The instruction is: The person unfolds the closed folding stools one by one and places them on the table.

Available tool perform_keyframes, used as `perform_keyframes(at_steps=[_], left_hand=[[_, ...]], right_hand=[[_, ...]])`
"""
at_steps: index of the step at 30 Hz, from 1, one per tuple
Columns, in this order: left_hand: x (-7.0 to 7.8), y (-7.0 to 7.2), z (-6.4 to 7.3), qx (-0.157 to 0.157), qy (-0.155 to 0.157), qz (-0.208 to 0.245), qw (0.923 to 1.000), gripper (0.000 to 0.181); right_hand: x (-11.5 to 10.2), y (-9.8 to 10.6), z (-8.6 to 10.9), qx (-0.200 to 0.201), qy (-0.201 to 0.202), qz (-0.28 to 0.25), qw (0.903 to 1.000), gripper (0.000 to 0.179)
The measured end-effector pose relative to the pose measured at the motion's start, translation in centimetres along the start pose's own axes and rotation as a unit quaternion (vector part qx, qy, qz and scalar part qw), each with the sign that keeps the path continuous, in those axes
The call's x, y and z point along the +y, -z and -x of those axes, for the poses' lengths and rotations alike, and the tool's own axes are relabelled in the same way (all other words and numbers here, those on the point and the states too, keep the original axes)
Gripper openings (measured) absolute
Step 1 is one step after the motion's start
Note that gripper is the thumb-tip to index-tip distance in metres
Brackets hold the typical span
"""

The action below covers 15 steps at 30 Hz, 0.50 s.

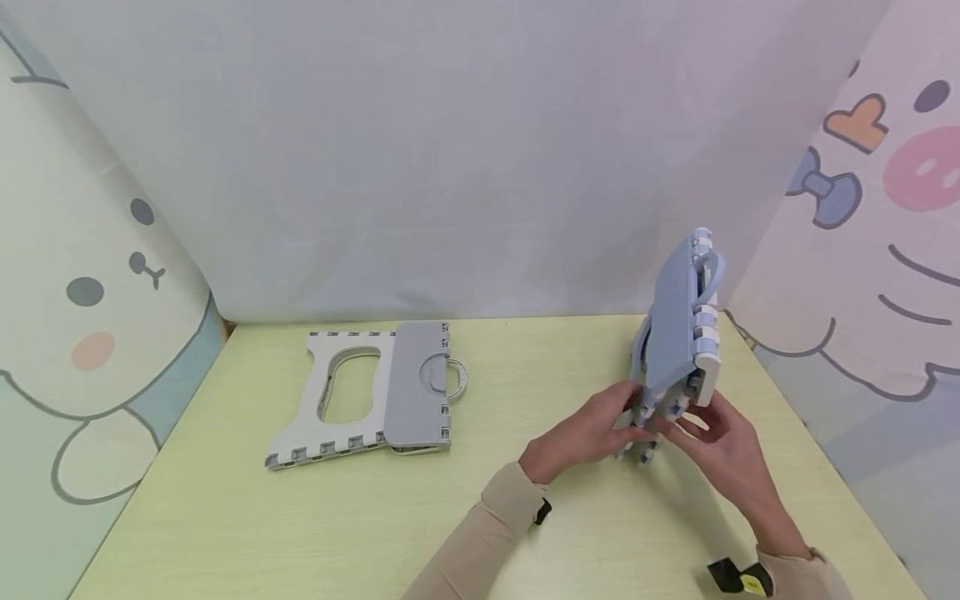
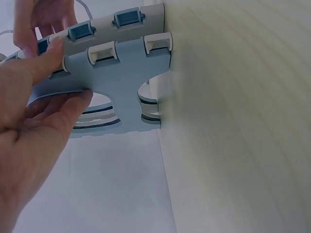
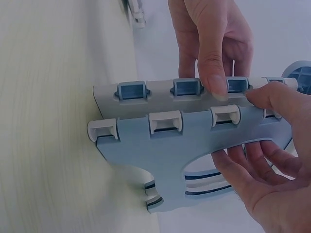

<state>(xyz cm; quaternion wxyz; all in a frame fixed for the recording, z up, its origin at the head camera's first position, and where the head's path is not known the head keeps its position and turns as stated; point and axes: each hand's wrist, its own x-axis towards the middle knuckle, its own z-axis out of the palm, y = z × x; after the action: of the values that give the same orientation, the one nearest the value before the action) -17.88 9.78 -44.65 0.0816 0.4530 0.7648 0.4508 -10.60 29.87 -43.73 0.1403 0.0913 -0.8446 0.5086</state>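
Observation:
A blue and white folding step stool [image 1: 671,325] stands tilted on its end at the table's right, partly folded, with its handle loop facing right. My left hand [image 1: 581,433] grips its near left edge; in the left wrist view the thumb lies over the hinge edge and the fingers reach through the blue panel's opening. At the other side, my right hand [image 1: 723,454] holds the stool, its thumb on the hinge row and fingers curled into the panel's cut-out [image 3: 209,182] in the right wrist view. A gap shows between the two hinged panels.
A grey and white folding step stool [image 1: 416,383] lies flat and folded on the pale yellow table [image 1: 300,525] at the left. A plain light backdrop [image 1: 465,167] rises behind the table, and cartoon-printed panels [image 1: 90,250] stand at both sides.

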Motion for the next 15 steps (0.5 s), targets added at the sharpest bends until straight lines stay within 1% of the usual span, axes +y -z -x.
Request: perform_keyframes(at_steps=[4,11,15], left_hand=[[0.01,0.12,0.09,-0.003,-0.003,0.008,1.0000,0.065],[-0.05,0.30,0.15,-0.001,0.002,0.007,1.0000,0.065],[-0.14,0.34,0.20,0.001,0.000,0.005,1.0000,0.067]], right_hand=[[0.23,0.21,0.01,-0.008,0.003,-0.009,0.9999,0.078],[0.20,0.38,-0.02,-0.012,0.005,0.012,0.9998,0.081],[0.20,0.49,-0.02,-0.013,0.006,0.016,0.9998,0.081]])
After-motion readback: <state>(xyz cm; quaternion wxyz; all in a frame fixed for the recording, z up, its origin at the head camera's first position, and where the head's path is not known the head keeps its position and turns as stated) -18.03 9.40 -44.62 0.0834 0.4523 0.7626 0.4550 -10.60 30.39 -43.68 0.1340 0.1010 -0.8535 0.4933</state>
